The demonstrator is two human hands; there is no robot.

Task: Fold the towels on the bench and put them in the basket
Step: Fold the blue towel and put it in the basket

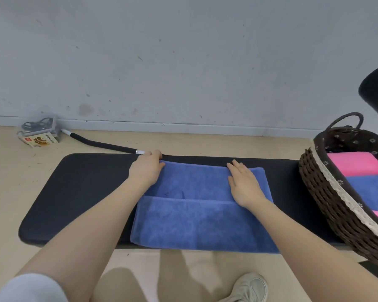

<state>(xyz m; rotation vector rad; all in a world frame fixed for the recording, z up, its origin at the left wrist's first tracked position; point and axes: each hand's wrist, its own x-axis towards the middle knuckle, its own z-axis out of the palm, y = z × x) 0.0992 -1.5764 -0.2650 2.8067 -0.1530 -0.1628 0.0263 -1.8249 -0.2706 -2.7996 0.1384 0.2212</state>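
Grey scuffed wall [183, 62] behind, beige floor [13, 192] below. A black padded counter [79, 192] runs 9 to 3 o'clock across the middle.

Blue towel [196, 223] lies flat on the counter at centre, partly folded: a near flap overlaps the far half, its edge a line across the middle. Near edge hangs just over the counter's front.

Left hand [146, 168] at the towel's far-left corner, about 11 o'clock; fingers curl over the far edge of towel and counter. Whether they pinch the cloth, cannot tell. Right hand [244, 182] at about 1 o'clock on the towel, fingers straight and spread, palm pressed flat on the far half.

Wicker basket [327, 199] at 3 o'clock, resting tilted on the counter's right end, dark flowered lining, lace trim. Inside: pink towel [354, 164] and a second blue towel [371, 192], rolled, side by side.

At 10 o'clock on the floor: clear box [38, 127], and a black hose [100, 144] running toward the counter. Shoe [249, 288] at 6 o'clock.
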